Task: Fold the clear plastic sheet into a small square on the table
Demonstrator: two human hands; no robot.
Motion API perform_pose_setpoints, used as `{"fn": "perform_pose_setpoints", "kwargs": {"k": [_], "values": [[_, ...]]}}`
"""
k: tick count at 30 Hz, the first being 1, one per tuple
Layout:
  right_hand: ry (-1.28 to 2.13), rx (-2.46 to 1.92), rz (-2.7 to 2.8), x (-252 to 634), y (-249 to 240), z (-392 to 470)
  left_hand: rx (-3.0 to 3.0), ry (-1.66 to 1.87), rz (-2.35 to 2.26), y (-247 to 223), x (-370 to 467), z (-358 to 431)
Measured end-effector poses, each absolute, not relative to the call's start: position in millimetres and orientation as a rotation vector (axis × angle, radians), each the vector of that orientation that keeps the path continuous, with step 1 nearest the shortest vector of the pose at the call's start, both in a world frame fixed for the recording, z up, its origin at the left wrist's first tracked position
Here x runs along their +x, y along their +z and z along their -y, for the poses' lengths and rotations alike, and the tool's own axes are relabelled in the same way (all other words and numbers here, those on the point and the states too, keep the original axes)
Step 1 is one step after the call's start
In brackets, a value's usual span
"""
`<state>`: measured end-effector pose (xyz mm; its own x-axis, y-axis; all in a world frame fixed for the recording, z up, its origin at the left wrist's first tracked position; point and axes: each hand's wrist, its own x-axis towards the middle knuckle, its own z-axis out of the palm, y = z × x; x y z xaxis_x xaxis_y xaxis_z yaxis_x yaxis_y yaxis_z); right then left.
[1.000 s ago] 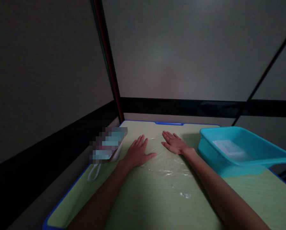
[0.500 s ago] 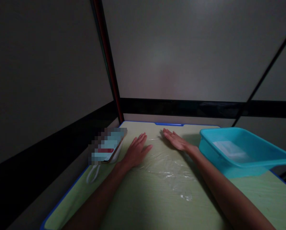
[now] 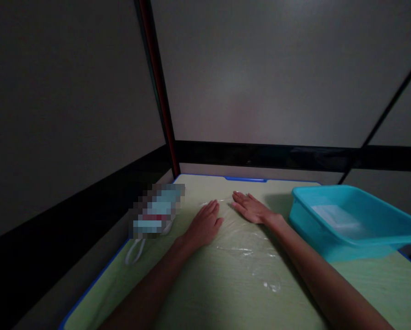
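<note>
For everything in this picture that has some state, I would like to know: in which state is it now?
Left hand, open, palm down on the film
Right hand, open, palm down, apparently on the film
Clear film, spread out, wrinkled
Turquoise basin, upright, uncovered, not empty
White sheet, lying inside the basin
Pixelated object, details hidden

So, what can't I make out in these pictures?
All in the head view:
Clear, wrinkled plastic film: any part beneath the left hand and right hand, which hide it.
Flat rectangular pale-blue-faced object: details, blurred by pixel blocks.
Turquoise plastic basin: right end, cut off by picture's edge.
</note>
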<state>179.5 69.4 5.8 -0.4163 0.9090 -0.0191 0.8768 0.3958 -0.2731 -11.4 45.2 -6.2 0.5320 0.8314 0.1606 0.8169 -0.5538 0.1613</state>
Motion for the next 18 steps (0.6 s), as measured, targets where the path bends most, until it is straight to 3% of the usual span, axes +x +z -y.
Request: {"fn": "perform_pose_setpoints", "kwargs": {"k": [18], "values": [[0.304, -1.713, 2.467, 179.4, 2.7, -72.2, 2.703, 0.256, -1.604, -7.0, -15.7, -43.5]]}}
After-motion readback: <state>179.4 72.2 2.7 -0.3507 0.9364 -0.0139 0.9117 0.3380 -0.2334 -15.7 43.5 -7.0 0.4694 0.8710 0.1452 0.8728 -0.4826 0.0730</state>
